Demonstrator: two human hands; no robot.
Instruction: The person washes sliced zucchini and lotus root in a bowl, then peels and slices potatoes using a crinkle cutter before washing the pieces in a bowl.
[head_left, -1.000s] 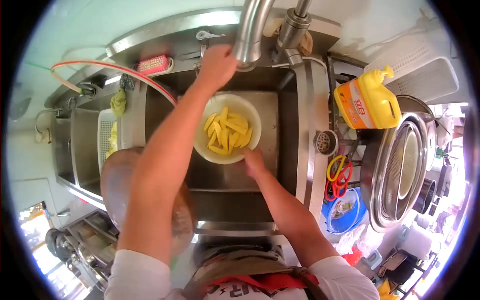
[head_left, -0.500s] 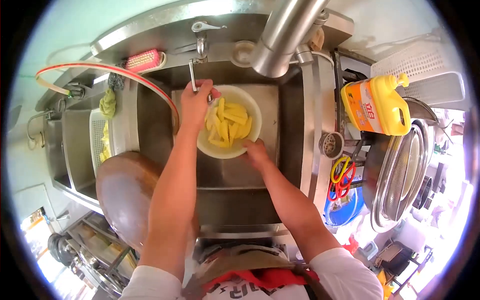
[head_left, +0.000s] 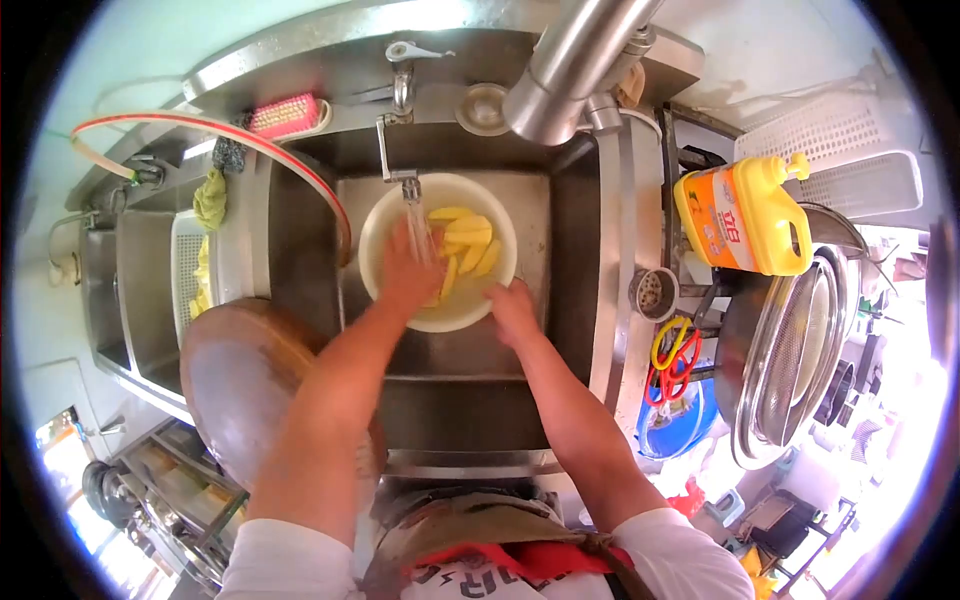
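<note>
A white bowl of yellow, peeled, cut pieces sits in the steel sink. Water runs from the faucet spout into the bowl. My left hand is inside the bowl under the stream, at the left of the pieces, its fingers blurred by motion and water. At the lower right rim, my right hand grips the bowl's edge with fingers closed on it.
A large round pan stands at the left of the sink. On the right are a yellow jug, a small strainer cup, red-handled scissors and stacked metal sieves. A pink brush lies behind.
My left hand has left the faucet spout and moved down into the bowl. Water now flows. The bowl has shifted slightly left, with my right hand still at its rim.
</note>
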